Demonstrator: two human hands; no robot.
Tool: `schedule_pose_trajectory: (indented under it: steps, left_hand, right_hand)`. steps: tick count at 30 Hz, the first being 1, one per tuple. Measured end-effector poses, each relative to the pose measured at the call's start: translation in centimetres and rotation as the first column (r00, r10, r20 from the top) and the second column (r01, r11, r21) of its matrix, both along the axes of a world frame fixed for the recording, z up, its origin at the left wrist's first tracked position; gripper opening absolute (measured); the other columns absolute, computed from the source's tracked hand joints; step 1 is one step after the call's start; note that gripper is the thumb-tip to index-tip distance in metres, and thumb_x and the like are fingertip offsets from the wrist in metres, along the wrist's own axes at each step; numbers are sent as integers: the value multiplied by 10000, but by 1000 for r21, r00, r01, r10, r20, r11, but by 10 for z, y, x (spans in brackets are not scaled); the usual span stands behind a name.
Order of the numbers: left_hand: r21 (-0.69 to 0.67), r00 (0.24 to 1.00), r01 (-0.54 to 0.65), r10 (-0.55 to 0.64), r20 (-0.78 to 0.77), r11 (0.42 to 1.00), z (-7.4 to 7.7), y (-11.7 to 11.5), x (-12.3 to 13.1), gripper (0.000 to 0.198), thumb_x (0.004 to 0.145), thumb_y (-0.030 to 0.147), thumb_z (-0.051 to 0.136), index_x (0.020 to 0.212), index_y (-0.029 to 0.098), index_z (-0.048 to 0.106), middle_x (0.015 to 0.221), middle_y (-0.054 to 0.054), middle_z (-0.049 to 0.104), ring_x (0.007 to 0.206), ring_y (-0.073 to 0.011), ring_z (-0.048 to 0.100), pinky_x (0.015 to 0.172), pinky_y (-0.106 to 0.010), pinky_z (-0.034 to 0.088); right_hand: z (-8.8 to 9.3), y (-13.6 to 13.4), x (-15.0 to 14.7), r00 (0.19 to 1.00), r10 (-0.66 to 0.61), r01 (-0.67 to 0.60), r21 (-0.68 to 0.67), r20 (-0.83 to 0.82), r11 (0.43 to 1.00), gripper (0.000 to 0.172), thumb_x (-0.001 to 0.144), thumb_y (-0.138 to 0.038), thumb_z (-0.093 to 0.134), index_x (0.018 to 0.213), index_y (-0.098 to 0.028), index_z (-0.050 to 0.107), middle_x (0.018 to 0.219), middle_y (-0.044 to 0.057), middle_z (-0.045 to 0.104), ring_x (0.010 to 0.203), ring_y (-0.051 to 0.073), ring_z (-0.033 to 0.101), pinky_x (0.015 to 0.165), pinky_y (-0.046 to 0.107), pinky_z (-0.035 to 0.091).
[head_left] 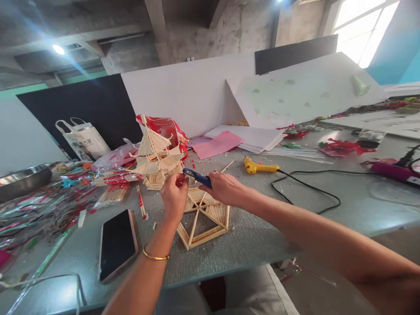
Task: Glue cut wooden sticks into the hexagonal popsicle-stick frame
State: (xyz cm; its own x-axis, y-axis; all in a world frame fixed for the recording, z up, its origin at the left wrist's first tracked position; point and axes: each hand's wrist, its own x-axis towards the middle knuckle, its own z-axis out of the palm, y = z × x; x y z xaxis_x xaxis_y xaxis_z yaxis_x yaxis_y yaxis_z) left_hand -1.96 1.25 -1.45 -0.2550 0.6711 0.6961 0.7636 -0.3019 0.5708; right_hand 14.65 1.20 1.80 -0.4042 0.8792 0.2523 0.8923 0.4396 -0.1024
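Observation:
My right hand (226,188) is closed round the blue handles of a pair of pliers (204,178), whose head points left. At the tip of the pliers, my left hand (175,192) is closed in a pinch; what its fingers hold is too small to make out. Below both hands lies a six-sided frame of wooden sticks (210,234) with crossing spokes; its far sections are filled with sticks and partly hidden by my hands. A tiered stick pagoda (154,148) stands behind my left hand. A thin stick (227,166) shows just beyond my right hand.
A yellow glue gun (260,166) lies to the right, its black cord (315,192) looping across the table. A phone (118,245) is at the left, near bagged sticks (114,192) and plastic wrappings. Pink paper (218,144) and white sheets lie behind.

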Motion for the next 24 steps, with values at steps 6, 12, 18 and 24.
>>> schedule_pose_trajectory:
  steps: [6,12,18,24]
  left_hand:
    - [4,1000,-14,14,-1,1000,1,0,2,81,732,257,571,754,184,597,713,-3,621,649,-148,565,687,-281,425]
    - [37,999,-22,23,-26,999,-2,4,2,81,729,255,563,752,184,592,715,-2,618,644,-148,563,679,-281,424]
    - [25,1000,-9,9,-14,1000,0,3,2,85,734,257,555,761,186,593,727,-7,623,646,-147,564,681,-281,428]
    - [7,1000,-20,20,-14,1000,3,2,4,91,730,268,552,745,189,596,718,-8,623,658,-155,572,689,-291,430]
  right_hand:
    - [0,-1,0,1000,-13,13,7,13,1000,597,862,-619,278,914,-110,586,801,151,652,727,244,637,570,277,378]
    - [-1,-1,-1,999,-28,28,15,15,1000,615,857,-633,261,930,-111,576,838,156,653,752,256,640,601,295,414]
    - [0,0,-1,1000,-8,8,8,26,1000,585,867,-610,269,938,-116,575,860,156,654,759,254,642,606,294,422]
    - [3,3,0,999,-39,39,-13,23,999,503,860,-553,348,922,-124,603,822,158,658,737,239,641,582,275,410]
